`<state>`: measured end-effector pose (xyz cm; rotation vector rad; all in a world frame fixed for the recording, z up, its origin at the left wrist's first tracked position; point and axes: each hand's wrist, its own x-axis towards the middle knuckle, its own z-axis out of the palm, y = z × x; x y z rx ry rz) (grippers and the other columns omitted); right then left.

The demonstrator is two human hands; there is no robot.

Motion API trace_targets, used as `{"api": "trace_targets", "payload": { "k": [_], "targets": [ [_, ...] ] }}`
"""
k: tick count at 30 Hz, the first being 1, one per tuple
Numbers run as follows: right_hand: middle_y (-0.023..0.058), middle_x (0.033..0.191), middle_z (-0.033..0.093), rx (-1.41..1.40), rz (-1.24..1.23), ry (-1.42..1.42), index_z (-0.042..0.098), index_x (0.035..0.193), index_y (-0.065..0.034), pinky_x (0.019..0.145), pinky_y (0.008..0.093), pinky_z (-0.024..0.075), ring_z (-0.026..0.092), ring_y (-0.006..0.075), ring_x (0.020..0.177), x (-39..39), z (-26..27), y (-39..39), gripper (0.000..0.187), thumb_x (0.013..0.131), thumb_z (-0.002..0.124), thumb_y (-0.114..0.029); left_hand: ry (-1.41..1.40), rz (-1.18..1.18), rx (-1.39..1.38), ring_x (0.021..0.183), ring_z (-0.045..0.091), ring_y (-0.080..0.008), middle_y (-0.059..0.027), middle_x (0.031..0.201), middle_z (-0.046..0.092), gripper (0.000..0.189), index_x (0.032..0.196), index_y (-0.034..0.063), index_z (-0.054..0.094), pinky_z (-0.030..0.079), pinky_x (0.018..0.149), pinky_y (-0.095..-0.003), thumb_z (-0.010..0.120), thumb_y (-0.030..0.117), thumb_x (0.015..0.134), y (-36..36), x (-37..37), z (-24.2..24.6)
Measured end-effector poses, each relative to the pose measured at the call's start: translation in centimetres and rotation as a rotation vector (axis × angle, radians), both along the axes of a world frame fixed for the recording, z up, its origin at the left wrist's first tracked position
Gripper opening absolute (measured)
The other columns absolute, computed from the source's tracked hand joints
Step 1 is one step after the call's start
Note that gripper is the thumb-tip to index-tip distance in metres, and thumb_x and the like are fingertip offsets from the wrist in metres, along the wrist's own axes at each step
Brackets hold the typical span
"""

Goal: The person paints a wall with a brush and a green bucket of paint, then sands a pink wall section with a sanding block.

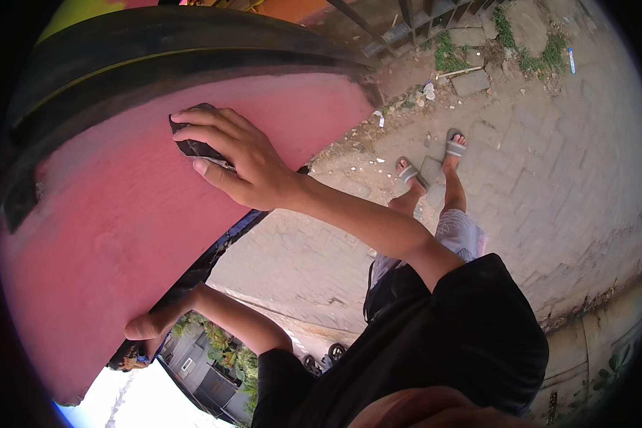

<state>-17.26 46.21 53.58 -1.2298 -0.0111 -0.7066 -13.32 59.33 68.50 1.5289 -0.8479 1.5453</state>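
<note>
A large panel (112,214) coated in dull pink-red, apparently vehicle bodywork, fills the left of the view. Flat on its upper part, my right hand (246,160) presses a folded dark sheet (195,128), likely sandpaper, against the pink surface. The fingers lie over the sheet and the thumb rests along its lower side. Lower down, my left hand (147,329) grips the panel's near edge; its thumb lies on the pink face and its fingers are mostly hidden behind. Dark and blue parts show along that edge (219,249).
Black bodywork (192,45) with a thin yellow line borders the pink area. My sandalled feet (433,158) stand on worn paving (545,176). Rubble and litter (429,92) lie near a metal grille (412,24). A wall (599,342) runs along the lower right; plants (230,348) show below.
</note>
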Motion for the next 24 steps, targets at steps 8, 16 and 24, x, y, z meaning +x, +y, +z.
{"api": "trace_targets", "payload": {
  "k": [8,16,24],
  "targets": [
    [0.0132,0.162,0.032,-0.023,-0.049,-0.069,0.040,0.153,-0.0079,0.125,0.0448,0.0170,0.021,0.0316,0.153,1.0,-1.3,2.7,0.052,0.109,0.035,-0.036,-0.068,0.263,0.020,0.059,0.060,-0.0216,-0.0098,0.081,0.062,0.050,0.104,-0.0111,0.036,0.058,0.060,-0.0353,0.063,0.024,0.083,1.1,-0.8,1.3],
    [0.0160,0.161,0.034,0.362,-0.021,0.470,0.041,0.151,0.0007,0.124,0.0359,0.0163,0.025,0.0270,0.152,0.1,-33.0,2.3,0.051,0.109,0.035,-0.028,-0.018,-0.017,0.205,0.101,0.054,-0.0207,-0.0092,0.111,0.050,0.045,0.119,0.0004,0.044,0.049,0.085,-0.0317,0.064,0.028,0.089,6.5,-1.6,-7.7],
    [0.0153,0.164,0.025,-0.178,-0.120,0.010,0.032,0.156,-0.0039,0.127,0.0425,0.0106,0.017,0.0284,0.154,-0.5,-16.1,5.3,0.056,0.109,0.034,-0.035,0.359,0.030,0.170,0.110,0.054,-0.0233,-0.0195,0.124,0.046,0.040,0.122,-0.0031,0.041,0.051,0.090,-0.0340,0.052,0.023,0.094,8.6,-4.9,-20.9]
  ]
}}
